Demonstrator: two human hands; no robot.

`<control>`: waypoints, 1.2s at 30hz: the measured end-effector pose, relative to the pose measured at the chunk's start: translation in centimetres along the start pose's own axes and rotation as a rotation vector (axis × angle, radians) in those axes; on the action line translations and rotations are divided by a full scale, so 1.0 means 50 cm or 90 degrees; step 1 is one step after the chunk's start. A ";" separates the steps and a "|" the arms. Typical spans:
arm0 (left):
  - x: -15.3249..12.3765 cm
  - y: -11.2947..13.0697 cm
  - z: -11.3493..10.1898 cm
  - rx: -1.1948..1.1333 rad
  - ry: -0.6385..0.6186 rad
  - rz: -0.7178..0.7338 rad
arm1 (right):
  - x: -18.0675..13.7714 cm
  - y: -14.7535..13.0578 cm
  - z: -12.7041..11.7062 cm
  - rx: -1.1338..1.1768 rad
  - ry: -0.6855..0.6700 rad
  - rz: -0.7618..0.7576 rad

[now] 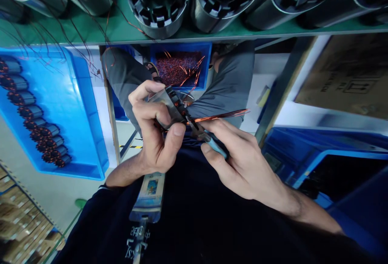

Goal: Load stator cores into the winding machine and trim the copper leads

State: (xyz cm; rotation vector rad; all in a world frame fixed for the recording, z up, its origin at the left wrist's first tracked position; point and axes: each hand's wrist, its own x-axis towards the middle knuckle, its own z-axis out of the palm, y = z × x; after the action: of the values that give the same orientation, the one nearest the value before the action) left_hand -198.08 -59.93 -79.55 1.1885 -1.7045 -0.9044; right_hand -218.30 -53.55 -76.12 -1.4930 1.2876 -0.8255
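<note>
My left hand (157,128) is wrapped round a motor stator (166,108), a metal cylinder with dark slots at the end facing my other hand. Copper wires (222,115) run from that end out to the right in a loose bundle. My right hand (242,155) grips pliers or cutters with light blue handles (216,147). Their metal jaws touch the wires close by the stator's end; whether the jaws are closed on the wires is hard to see.
A green bench (118,25) along the top bears several larger stators (157,25). At left, a blue tray (79,134) holds rows of wound stators (32,112). Between my legs stands a blue bin (209,49) of copper scraps (176,68). A cardboard box (342,78) and blue crate (351,153) are at right.
</note>
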 end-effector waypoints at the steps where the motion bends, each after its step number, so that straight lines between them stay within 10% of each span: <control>1: 0.000 -0.001 0.000 -0.002 -0.002 0.004 | 0.001 0.000 0.001 -0.003 0.001 0.003; 14: -0.004 -0.023 0.002 0.043 -0.020 -0.019 | 0.034 0.064 0.030 -0.028 0.084 0.025; 27: 0.031 -0.435 0.124 0.162 -0.028 -0.206 | 0.275 0.431 0.163 0.215 -0.072 0.272; 36: 0.002 -0.298 0.071 0.150 -0.043 -0.113 | 0.247 0.349 0.120 0.371 -0.027 0.217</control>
State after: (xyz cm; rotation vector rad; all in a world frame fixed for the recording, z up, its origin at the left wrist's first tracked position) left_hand -196.31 -63.99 -94.21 1.5006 -1.8191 -0.8747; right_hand -215.74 -63.79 -95.67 -0.8006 1.1006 -0.8409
